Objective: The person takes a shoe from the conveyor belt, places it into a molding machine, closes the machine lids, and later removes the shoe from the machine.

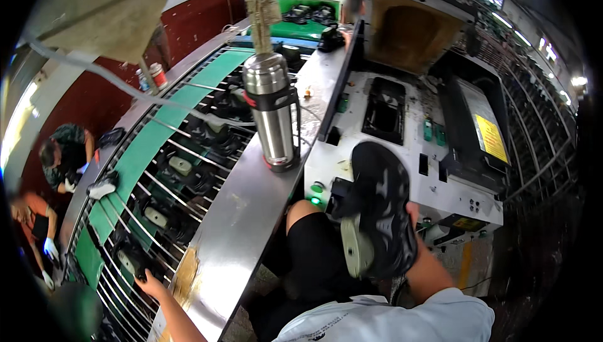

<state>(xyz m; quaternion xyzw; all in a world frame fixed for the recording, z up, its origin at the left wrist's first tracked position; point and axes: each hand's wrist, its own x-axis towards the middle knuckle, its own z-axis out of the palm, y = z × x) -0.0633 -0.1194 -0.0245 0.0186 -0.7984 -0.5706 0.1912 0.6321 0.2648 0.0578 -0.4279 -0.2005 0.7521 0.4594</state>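
Note:
My right hand (pixel 412 212), largely hidden behind it, grips a black shoe (pixel 384 210) raised in front of a white machine. A pale olive shoe last (pixel 355 249) shows at the shoe's opening. Down at the lower left, my left hand (pixel 149 284) has its fingers closed on the end of another black shoe (pixel 129 255), which rests on the metal-rod rack. More black shoes with pale lasts (pixel 180 165) lie along that rack.
A steel thermos (pixel 272 113) stands on the metal ledge (pixel 242 213) between rack and white machine (pixel 352 130). The machine's lid (pixel 402 34) is raised. A green belt (pixel 135 179) runs along the rack. Two people (pixel 63 150) work at the far left.

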